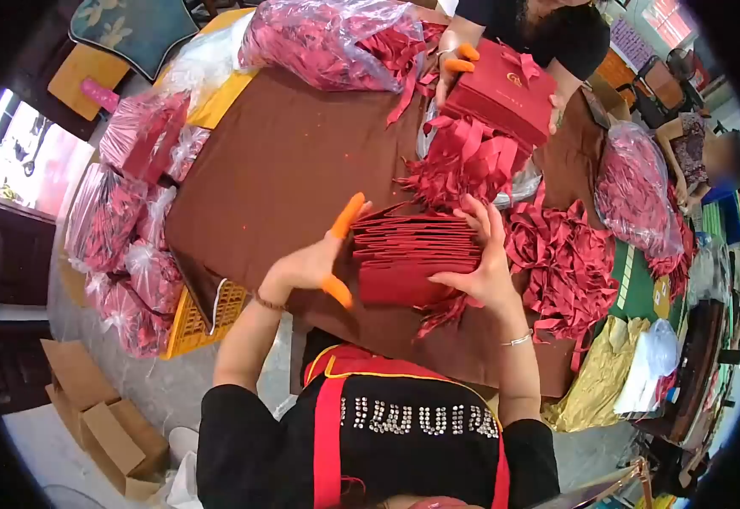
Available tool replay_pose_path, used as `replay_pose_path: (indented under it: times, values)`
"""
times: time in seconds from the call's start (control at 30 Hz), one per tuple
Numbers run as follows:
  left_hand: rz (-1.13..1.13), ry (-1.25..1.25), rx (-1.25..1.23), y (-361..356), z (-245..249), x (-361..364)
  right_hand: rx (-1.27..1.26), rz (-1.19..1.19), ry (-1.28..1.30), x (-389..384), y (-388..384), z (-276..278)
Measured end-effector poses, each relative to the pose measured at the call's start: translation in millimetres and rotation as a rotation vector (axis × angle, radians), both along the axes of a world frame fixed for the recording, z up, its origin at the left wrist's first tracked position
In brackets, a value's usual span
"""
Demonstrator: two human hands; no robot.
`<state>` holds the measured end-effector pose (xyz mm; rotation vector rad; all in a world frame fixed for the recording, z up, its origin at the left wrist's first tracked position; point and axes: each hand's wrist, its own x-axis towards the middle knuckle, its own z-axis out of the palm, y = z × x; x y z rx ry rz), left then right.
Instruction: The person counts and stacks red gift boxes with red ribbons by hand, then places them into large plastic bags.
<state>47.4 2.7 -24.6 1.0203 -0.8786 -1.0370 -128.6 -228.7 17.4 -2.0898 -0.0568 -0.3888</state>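
Observation:
A stack of flat red gift bags (417,267) sits on the brown-covered table in front of me, its layered edges facing up. My left hand (319,259) is open beside the stack's left end, with orange covers on the thumb and index finger, spread apart. My right hand (487,263) grips the stack's right end, fingers at the far side and thumb across the near side. Red ribbons (446,312) stick out below the stack. Just right of my right hand lies a heap of red ribbons (557,263).
Across the table (251,170), another person's hands hold red gift bags (501,93) with a bow and gold print. Plastic-wrapped red bundles (327,42) lie at the back, left and right. A yellow crate (209,310) and cardboard boxes (103,416) stand left. Another person sits far right.

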Motion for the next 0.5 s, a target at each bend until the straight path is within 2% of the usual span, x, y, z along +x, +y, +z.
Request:
replay_pose_path:
  times: [0.03,0.1,0.13,0.2,0.23,0.27,0.3,0.33,0.37,0.43,0.47,0.5]
  values:
    - [0.012,-0.123,-0.019,3.1,-6.2,-4.4,-0.002,-0.001,0.006,0.4,1.8,-6.5]
    - [0.130,-0.612,0.131,9.5,-3.5,-19.0,0.055,-0.035,-0.163,3.7,5.9,-20.9]
    - [0.135,-0.606,0.131,8.1,-7.3,-28.5,0.038,-0.051,-0.144,2.2,7.3,-22.5]
    - [0.437,-0.557,0.110,-4.8,-18.5,-49.1,0.001,-0.087,-0.128,1.3,14.9,-17.3]
    - [0.440,-0.557,0.112,-10.2,-24.9,-55.2,-0.034,-0.132,-0.119,0.8,17.7,-16.5]
    - [0.479,-0.439,0.061,-16.5,-28.9,-59.6,-0.032,-0.133,-0.119,0.4,18.9,-20.1]
    - [0.513,-0.318,0.009,-19.8,-31.2,-61.6,0.130,-0.102,-0.234,-0.8,19.2,-27.0]
    - [0.550,-0.442,-0.003,-20.9,-32.4,-60.0,0.292,-0.072,-0.346,-3.2,18.9,-32.7]
    - [0.543,-0.438,-0.006,-21.1,-32.3,-59.9,0.288,-0.080,-0.345,-6.8,16.0,-34.8]
    - [0.500,-0.413,0.004,-22.4,-33.0,-60.0,0.598,0.038,-0.111,-19.9,0.4,-38.9]
    - [0.491,-0.410,0.002,-25.5,-33.4,-61.3,0.215,0.085,0.202,-24.8,-7.5,-42.9]
    - [0.456,-0.346,-0.022,-28.6,-33.7,-62.5,0.217,0.075,0.203,-31.0,-6.8,-47.8]
